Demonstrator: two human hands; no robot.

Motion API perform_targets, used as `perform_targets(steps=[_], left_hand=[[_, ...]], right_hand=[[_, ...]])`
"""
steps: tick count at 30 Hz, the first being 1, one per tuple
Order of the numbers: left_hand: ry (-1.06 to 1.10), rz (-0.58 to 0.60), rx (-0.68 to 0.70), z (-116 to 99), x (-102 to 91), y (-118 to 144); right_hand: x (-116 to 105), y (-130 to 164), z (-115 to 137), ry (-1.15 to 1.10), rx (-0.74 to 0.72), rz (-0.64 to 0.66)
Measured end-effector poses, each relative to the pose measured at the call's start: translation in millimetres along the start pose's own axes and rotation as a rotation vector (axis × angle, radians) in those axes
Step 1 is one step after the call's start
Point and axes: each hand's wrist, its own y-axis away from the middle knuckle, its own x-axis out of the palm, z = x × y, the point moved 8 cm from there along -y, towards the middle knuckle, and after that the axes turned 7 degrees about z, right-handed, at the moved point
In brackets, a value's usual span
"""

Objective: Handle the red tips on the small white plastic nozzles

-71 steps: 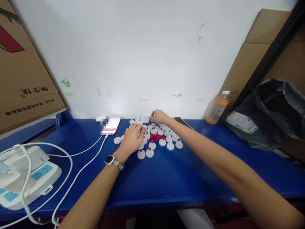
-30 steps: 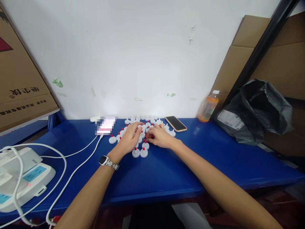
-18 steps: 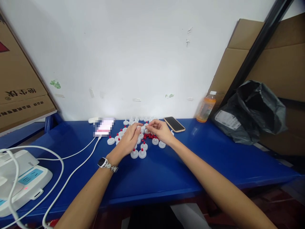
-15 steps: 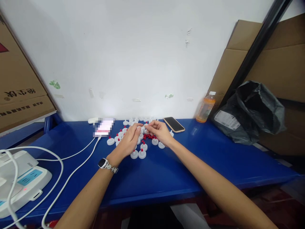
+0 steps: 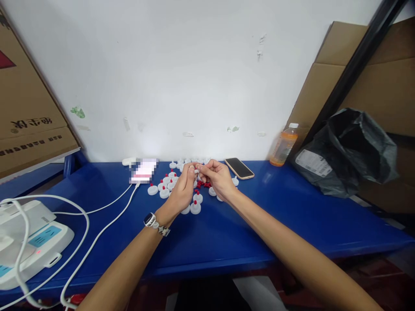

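Over the middle of the blue table, my left hand (image 5: 184,186) is closed around a white nozzle cap (image 5: 196,171), mostly hidden by the fingers. My right hand (image 5: 219,178) meets it there, thumb and fingers pinched at the cap; whatever small piece lies in that pinch is hidden. A little red shows between the fingertips. Around both hands stand several white nozzle caps with red tips, such as the nearest one (image 5: 195,208). Loose small red tip caps (image 5: 204,184) lie in a pile below my right hand. Plain white nozzle caps (image 5: 173,165) stand along the wall.
A dark-screened phone (image 5: 240,168) lies behind my right hand, and a blurred-out phone (image 5: 143,170) on a cable lies left. An orange drink bottle (image 5: 284,145) and a black plastic bag (image 5: 345,151) are at right. A white power strip (image 5: 48,242) with looping cables occupies the left.
Both hands have drawn closer together at the fingertips. My left hand and wrist have shifted slightly right, covering one of the front caps more. The whole view has shifted a little.
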Motion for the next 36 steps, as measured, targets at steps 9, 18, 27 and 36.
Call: perform_targets(steps=[9,18,27,36], left_hand=[[-0.417,-0.091,-0.015,6.3,-44.2,-2.6],[-0.675,-0.038,-0.067,17.2,-51.5,-4.4],[-0.733,-0.096,-0.117,30.9,-67.6,-3.2],[-0.746,-0.066,-0.132,34.7,-65.8,-3.9]], right_hand=[[-30.6,-50.7,18.0,0.659,-0.116,-0.031],[-19.0,-123.9,-37.7,1.406,0.051,0.218],[-3.3,-135.1,-48.8,1.496,0.129,0.32],[25.0,-131.7,-51.2,1.488,0.129,0.325]])
